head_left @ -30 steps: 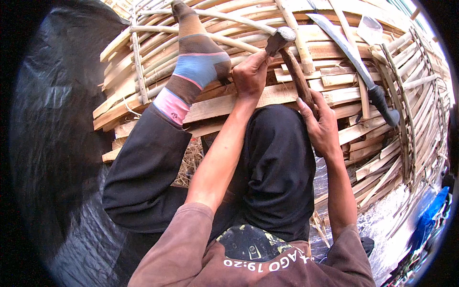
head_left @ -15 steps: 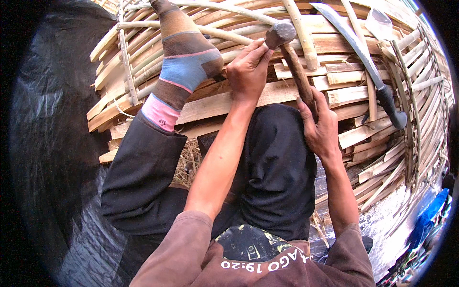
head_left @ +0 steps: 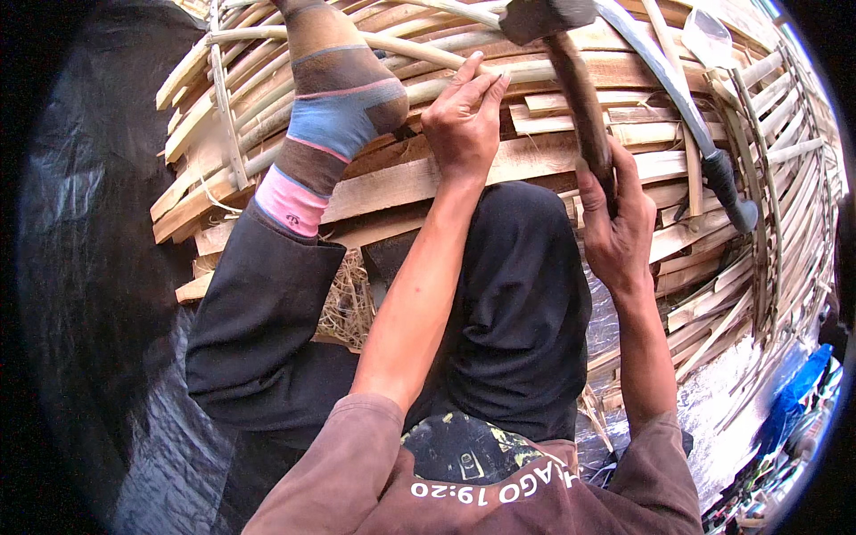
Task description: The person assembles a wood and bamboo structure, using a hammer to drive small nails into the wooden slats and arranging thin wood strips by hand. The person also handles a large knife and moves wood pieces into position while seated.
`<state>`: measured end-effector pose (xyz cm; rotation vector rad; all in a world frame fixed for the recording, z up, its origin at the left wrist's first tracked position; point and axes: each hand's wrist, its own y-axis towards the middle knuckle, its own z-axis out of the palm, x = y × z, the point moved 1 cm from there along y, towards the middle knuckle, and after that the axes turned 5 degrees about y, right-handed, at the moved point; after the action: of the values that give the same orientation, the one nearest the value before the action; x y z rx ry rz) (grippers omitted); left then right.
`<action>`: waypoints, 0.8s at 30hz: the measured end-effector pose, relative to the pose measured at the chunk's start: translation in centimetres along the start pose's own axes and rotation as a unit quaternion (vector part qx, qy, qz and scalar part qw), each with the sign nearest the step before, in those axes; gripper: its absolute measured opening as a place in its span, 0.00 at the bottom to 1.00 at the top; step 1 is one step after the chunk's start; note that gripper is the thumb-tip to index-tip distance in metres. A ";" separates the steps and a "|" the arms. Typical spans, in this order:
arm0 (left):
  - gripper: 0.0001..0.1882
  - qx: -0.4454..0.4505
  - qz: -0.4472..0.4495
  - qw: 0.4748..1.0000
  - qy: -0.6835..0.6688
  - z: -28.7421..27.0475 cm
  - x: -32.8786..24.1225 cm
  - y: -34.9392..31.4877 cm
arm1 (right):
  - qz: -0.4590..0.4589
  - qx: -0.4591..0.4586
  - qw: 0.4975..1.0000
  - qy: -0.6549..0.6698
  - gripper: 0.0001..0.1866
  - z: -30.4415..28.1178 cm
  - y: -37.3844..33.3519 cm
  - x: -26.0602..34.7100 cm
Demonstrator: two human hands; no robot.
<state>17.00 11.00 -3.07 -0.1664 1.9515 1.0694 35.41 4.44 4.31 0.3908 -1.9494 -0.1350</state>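
My right hand (head_left: pixel 620 223) is wrapped round the wooden handle of a hammer (head_left: pixel 581 102). Its dark metal head is lifted at the top, up and to the right of my other hand. My left hand (head_left: pixel 462 125) pinches thumb and fingers together at a thin peeled pole (head_left: pixel 415 51) lying across bamboo strips (head_left: pixel 535 160). Whatever is between those fingertips is too small to name. My foot in a striped sock (head_left: pixel 334 111) rests on the strips, left of the pinching hand.
At the right lies a machete (head_left: pixel 691 116) with a black handle, its blade pointing away. A clear plastic cup (head_left: pixel 707 40) stands beyond it. More woven strips (head_left: pixel 785 196) curve along the right side. Black sheeting (head_left: pixel 98 223) covers the left, and a blue bag (head_left: pixel 794 392) lies lower right.
The hammer's head has risen off my left fingertips, going up and to the right with my right hand. My left hand stays pinched in nearly the same place.
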 end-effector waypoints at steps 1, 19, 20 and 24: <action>0.08 -0.001 0.001 1.000 -0.002 0.1 0.0 0.0 | -0.002 -0.001 1.000 -0.001 0.18 0.0 -0.1 -0.2; 0.08 -0.002 -0.005 0.999 -0.035 0.4 0.2 -0.1 | 0.023 0.008 1.000 -0.020 0.19 0.2 0.0 0.2; 0.09 -0.001 -0.006 1.000 -0.027 0.2 0.1 -0.1 | 0.018 0.000 1.000 -0.007 0.19 -0.1 0.3 1.2; 0.09 -0.001 -0.009 0.999 -0.035 0.4 0.1 -0.1 | -0.012 -0.002 1.000 -0.022 0.18 0.7 -0.3 -1.1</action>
<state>17.23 11.27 -3.29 -0.1444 1.8836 1.0522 35.25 4.44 2.95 0.4110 -1.9878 -0.1649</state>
